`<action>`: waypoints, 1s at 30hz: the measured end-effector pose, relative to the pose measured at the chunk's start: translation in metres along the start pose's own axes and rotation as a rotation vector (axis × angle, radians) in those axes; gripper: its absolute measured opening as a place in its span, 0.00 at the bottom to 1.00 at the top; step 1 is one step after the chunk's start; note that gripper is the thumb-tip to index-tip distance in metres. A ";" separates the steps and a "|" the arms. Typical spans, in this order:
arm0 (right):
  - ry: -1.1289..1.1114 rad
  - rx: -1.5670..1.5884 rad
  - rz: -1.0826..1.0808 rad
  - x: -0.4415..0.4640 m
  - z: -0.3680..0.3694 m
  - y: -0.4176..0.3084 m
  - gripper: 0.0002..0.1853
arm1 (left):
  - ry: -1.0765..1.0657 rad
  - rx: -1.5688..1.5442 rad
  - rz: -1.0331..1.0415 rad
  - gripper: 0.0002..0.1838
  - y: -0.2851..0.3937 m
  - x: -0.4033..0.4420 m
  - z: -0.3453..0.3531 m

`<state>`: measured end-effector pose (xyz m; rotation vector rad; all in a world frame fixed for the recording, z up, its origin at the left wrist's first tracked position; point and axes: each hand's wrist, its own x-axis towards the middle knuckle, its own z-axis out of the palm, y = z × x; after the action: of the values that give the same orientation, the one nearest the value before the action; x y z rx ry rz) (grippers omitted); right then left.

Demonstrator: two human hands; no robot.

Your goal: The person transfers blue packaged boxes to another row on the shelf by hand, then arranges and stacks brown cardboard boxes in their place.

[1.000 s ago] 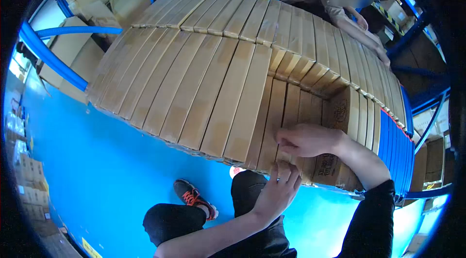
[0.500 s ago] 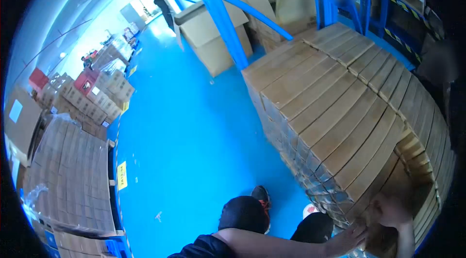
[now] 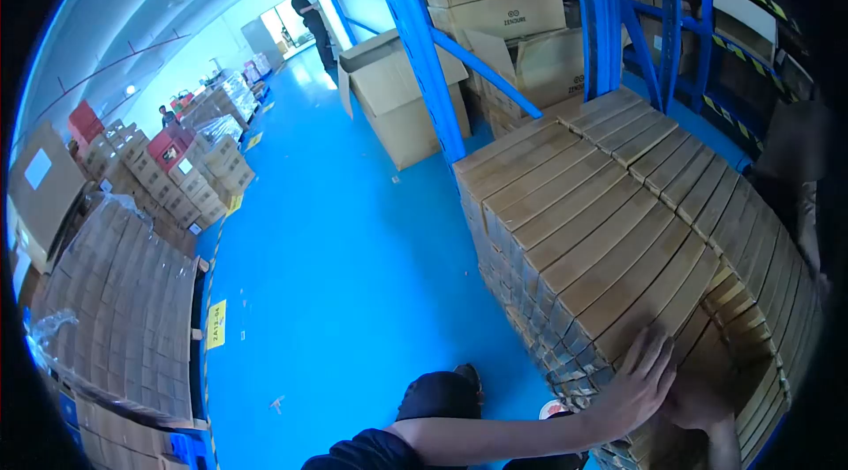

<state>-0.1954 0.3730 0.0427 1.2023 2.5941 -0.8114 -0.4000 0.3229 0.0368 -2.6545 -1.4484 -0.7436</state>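
A large stack of long, narrow brown cardboard boxes point(image 3: 609, 227) fills the right side. My left hand point(image 3: 643, 377) lies over the stack's near edge, its fingers stretched out and a little apart on a box top. It holds nothing that I can see. Beside it, my right hand point(image 3: 702, 399) reaches into the gap where the upper layer is open. That hand is blurred and its fingers are hidden, so its grip does not show. Within the gap, the sides of neighbouring boxes point(image 3: 740, 307) are visible.
A blue rack upright point(image 3: 415, 46) rises behind the stack, near an open carton point(image 3: 402, 99). Wrapped boxes point(image 3: 124, 311) line the left, beyond a yellow floor label point(image 3: 216, 324). A person point(image 3: 314, 24) stands far off. Another person's arm point(image 3: 808, 218) shows at right.
My left hand has moved up onto the box top, and its fingers have straightened. My right hand stays low in the gap. The camera view has shifted slightly.
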 end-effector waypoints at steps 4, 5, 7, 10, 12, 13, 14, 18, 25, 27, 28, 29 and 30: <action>-0.019 0.113 0.095 -0.001 0.000 -0.005 0.22 | 0.106 0.101 -0.140 0.26 0.002 -0.002 -0.004; -0.066 0.090 0.100 -0.002 -0.004 -0.006 0.23 | 0.117 0.107 -0.148 0.27 0.003 -0.003 -0.001; -0.065 0.073 0.094 0.003 -0.011 -0.010 0.22 | 0.159 0.127 -0.174 0.28 0.005 -0.003 0.007; 0.082 0.127 0.095 0.001 -0.011 -0.024 0.19 | 0.174 0.161 -0.168 0.27 0.015 -0.003 0.021; 0.191 0.071 0.078 -0.005 -0.009 -0.013 0.18 | 0.306 0.179 -0.081 0.20 0.015 -0.005 0.005; 0.300 0.024 0.077 -0.006 -0.011 -0.010 0.17 | 0.372 0.190 -0.034 0.17 0.013 -0.005 0.000; 0.408 -0.021 0.075 -0.005 -0.014 -0.010 0.17 | 0.412 0.091 -0.012 0.18 0.012 -0.006 0.005; 0.503 0.146 0.206 -0.001 -0.030 -0.025 0.19 | 0.455 0.126 -0.071 0.20 0.012 -0.007 0.003; 0.806 0.317 0.231 0.000 -0.022 -0.016 0.25 | 0.196 -0.112 -0.010 0.31 -0.002 -0.010 -0.011; 0.982 0.326 0.261 0.006 -0.015 0.011 0.27 | 0.274 -0.086 0.030 0.34 0.004 -0.012 -0.008; 1.121 0.301 0.272 0.019 0.001 0.058 0.27 | 0.308 -0.084 0.051 0.35 0.009 -0.015 -0.005; 1.260 0.268 0.285 0.019 0.013 0.085 0.28 | 0.284 -0.129 0.061 0.34 0.014 -0.016 -0.004; 1.151 0.332 0.344 0.006 0.000 0.078 0.29 | 0.257 -0.181 0.072 0.33 0.021 -0.016 -0.002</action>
<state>-0.1408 0.4178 0.0091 2.7676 2.8433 -0.5517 -0.3913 0.2976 0.0364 -2.5956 -1.2694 -1.2090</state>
